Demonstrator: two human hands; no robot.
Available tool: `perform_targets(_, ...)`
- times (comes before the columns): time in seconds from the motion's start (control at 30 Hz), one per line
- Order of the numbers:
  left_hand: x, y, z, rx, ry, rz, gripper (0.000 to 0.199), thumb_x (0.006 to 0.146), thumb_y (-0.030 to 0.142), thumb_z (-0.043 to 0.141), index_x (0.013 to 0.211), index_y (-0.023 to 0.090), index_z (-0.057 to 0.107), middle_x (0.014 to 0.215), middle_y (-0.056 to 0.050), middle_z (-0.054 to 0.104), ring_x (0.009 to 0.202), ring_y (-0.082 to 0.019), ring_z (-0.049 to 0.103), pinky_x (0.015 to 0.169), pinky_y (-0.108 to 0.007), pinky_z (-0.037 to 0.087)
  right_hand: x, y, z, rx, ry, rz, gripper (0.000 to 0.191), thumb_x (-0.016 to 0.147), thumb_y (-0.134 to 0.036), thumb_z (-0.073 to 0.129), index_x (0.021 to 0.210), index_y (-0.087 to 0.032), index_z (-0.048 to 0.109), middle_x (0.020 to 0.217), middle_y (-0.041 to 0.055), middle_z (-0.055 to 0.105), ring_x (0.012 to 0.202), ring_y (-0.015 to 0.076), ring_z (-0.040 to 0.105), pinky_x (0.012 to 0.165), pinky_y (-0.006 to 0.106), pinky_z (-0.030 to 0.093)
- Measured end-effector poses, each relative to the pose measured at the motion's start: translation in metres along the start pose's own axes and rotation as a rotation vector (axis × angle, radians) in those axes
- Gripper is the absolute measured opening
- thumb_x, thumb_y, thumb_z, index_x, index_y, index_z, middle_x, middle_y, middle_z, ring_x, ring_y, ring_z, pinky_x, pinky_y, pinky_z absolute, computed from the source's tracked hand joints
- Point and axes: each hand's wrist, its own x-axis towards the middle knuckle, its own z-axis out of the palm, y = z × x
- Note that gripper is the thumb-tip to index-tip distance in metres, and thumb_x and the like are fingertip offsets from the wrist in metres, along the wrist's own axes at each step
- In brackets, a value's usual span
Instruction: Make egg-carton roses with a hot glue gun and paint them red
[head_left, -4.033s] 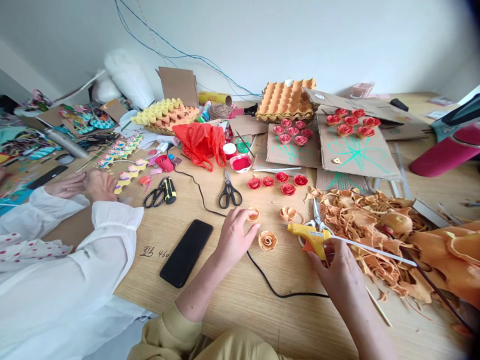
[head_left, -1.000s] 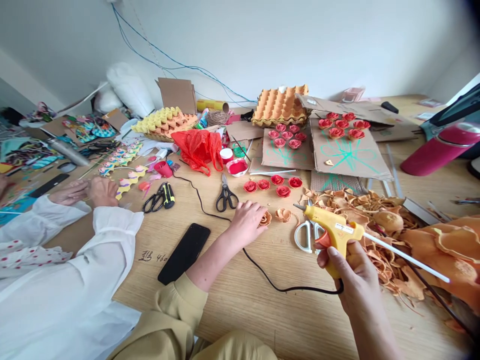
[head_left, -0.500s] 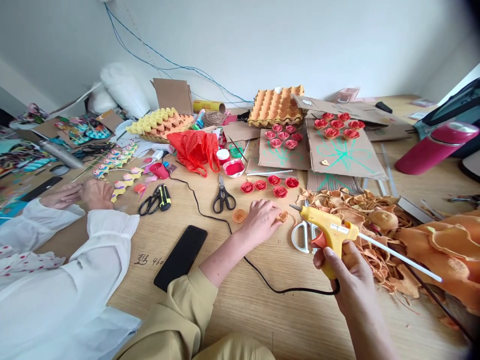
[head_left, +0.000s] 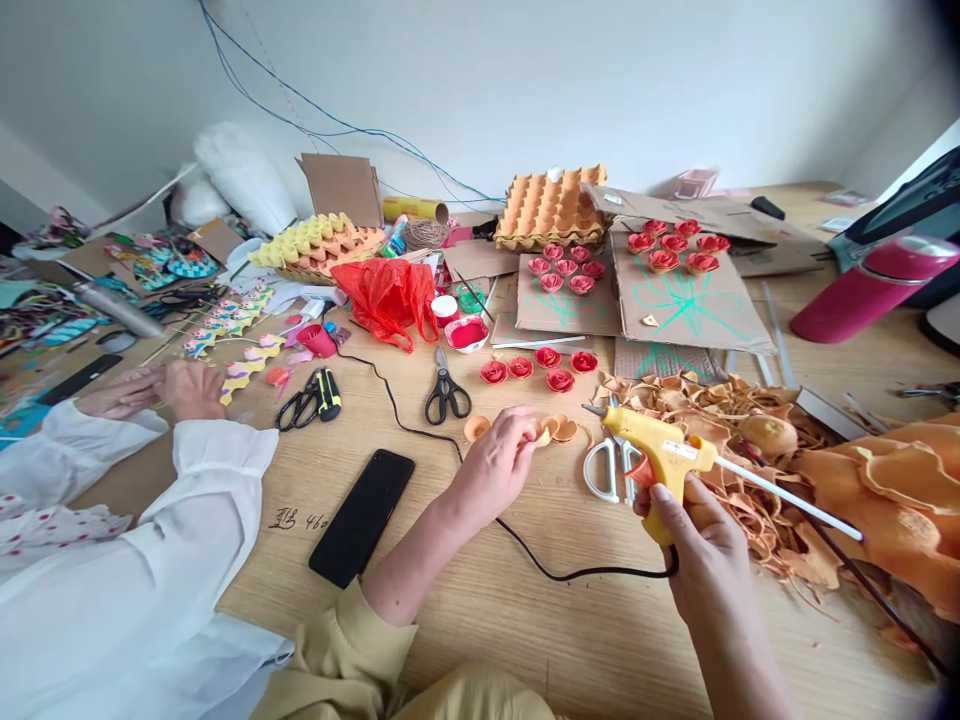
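Observation:
My right hand (head_left: 694, 525) is wrapped round the handle of a yellow hot glue gun (head_left: 667, 445), its nozzle pointing left and a white glue stick (head_left: 787, 495) sticking out behind. Closed in a pinch, my left hand (head_left: 491, 460) has a small orange egg-carton petal (head_left: 544, 437) at its fingertips. Just right of that petal lie small orange petal pieces (head_left: 562, 428). An orange cut cup (head_left: 477, 428) sits left of my fingers. White-handled scissors (head_left: 611, 470) rest beneath the nozzle.
Several red paper roses (head_left: 559, 380) stand beyond my hands, more on cardboard (head_left: 694, 320). Orange carton scraps (head_left: 750, 440) heap at right. Black scissors (head_left: 446, 395), a phone (head_left: 361, 515) and the gun's black cable (head_left: 570, 577) lie nearby. Another person's hands (head_left: 187, 390) work at left.
My left hand has drawn back to the left from the orange pieces and now pinches a petal. The glue gun stays almost where it was in my right hand.

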Motion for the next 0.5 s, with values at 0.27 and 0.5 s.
perform_targets(0.27, -0.035, -0.007, 0.002, -0.391, 0.071, -0.220, 0.008, 0.097, 0.015, 0.054, 0.092, 0.021, 0.054, 0.121, -0.011, 0.069, 0.116, -0.022, 0.070, 0.090, -0.033, 0.063, 0.009, 0.006, -0.001, -0.241, 0.066, -0.010, 0.056, 0.069, -0.059, 0.088, 0.104, -0.021, 0.067, 0.091, 0.0062, 0.075, 0.077, 0.0211, 0.066, 0.061, 0.029, 0.053)
perform_targets(0.5, -0.058, 0.002, 0.001, -0.404, -0.173, -0.205, 0.010, 0.100, 0.014, 0.048, 0.094, 0.021, 0.052, 0.108, -0.008, 0.068, 0.097, -0.016, 0.068, 0.083, -0.026, 0.059, 0.013, 0.021, -0.003, -0.884, 0.071, -0.318, 0.047, 0.088, -0.061, 0.061, 0.104, -0.017, 0.069, 0.082, 0.0087, 0.074, 0.065, 0.0214, 0.065, 0.061, 0.034, 0.053)
